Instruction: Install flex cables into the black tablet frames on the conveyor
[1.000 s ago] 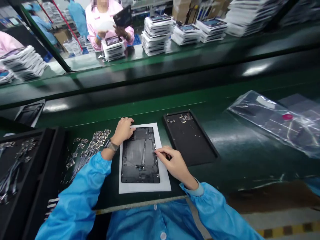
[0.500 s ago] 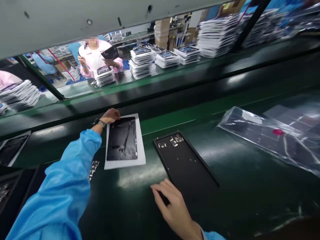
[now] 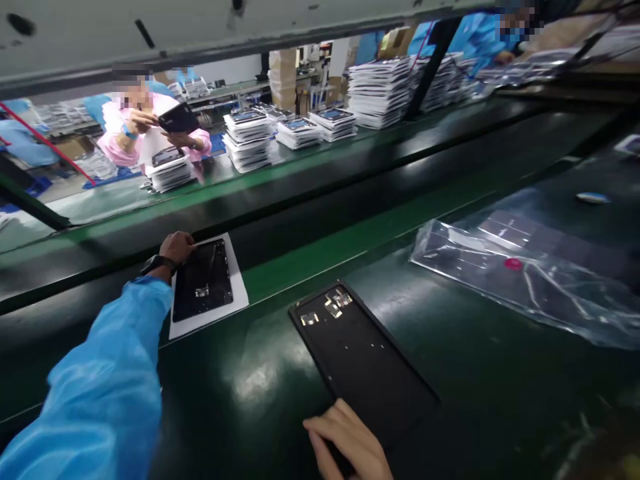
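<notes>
Across green bench (image 3: pixel 225 413), left hand (image 3: pixel 177 248) moved panel (image 3: pixel 203 277) forward

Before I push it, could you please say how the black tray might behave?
The black tray is probably stiff, given its straight edges. The small boards in it look loose, so they may slide; its low rim might stop gentle drifting.
</notes>
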A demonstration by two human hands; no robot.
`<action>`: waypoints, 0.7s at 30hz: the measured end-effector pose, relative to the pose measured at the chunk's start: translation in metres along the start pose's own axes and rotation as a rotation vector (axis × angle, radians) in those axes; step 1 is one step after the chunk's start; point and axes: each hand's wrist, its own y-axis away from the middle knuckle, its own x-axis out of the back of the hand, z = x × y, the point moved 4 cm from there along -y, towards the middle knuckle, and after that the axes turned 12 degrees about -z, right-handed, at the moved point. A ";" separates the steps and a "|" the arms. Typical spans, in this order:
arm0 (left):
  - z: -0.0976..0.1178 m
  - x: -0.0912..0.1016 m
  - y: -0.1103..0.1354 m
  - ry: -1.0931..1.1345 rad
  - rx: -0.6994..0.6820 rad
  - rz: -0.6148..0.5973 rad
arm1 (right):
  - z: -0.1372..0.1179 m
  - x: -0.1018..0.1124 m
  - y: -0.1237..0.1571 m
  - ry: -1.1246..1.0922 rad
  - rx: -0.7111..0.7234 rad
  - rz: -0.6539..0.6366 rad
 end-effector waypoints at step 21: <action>-0.015 -0.008 0.384 0.356 0.194 0.255 | 0.077 0.043 -0.077 0.453 -0.386 -0.238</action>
